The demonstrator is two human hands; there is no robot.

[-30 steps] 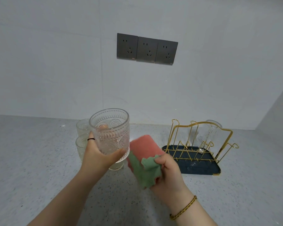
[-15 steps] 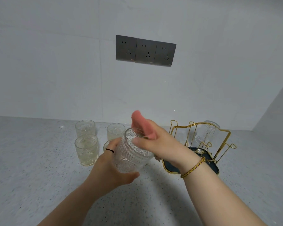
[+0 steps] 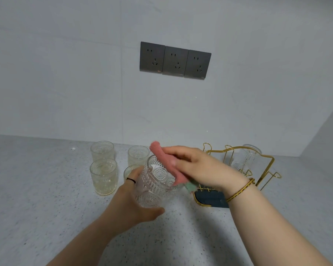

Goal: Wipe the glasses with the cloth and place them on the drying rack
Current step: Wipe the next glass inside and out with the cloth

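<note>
The left hand point(image 3: 131, 206) is curled round the lower part of a patterned glass point(image 3: 152, 189). The thumb lies along the base at the front and the fingers wrap round the far side, so it is a full grip and not a pinch. The glass is lifted off the counter point(image 3: 46, 189) and tilted, with its mouth turned up and to the right. A thin black ring point(image 3: 131, 180) sits on one finger of this hand.

The right hand point(image 3: 198, 169) comes in from the right just above the glass mouth. Its fingers are pressed together and bent over a folded cloth point(image 3: 163, 162), holding it against the rim on the right side. The cloth is pink, and a green corner hangs out under the palm. The fingers are blurred, so the cloth may reach down inside the glass or only lie across the rim. A woven bracelet point(image 3: 240, 191) is on this wrist.

The drying rack point(image 3: 209, 198) is a gold wire frame on a dark tray. It stands on the counter just right of the hands, partly behind the right wrist.

There are six glasses in all:
- one held in the left hand;
- four standing upright on the counter to the left, two at the back point(image 3: 102, 151) point(image 3: 138, 157) and two in front point(image 3: 103, 176) point(image 3: 132, 169), the last half hidden by the left hand;
- one clear glass point(image 3: 246, 159) upside down on the rack.

There is one cloth and one rack. Three dark sockets point(image 3: 175, 60) sit in a row on the wall.
</note>
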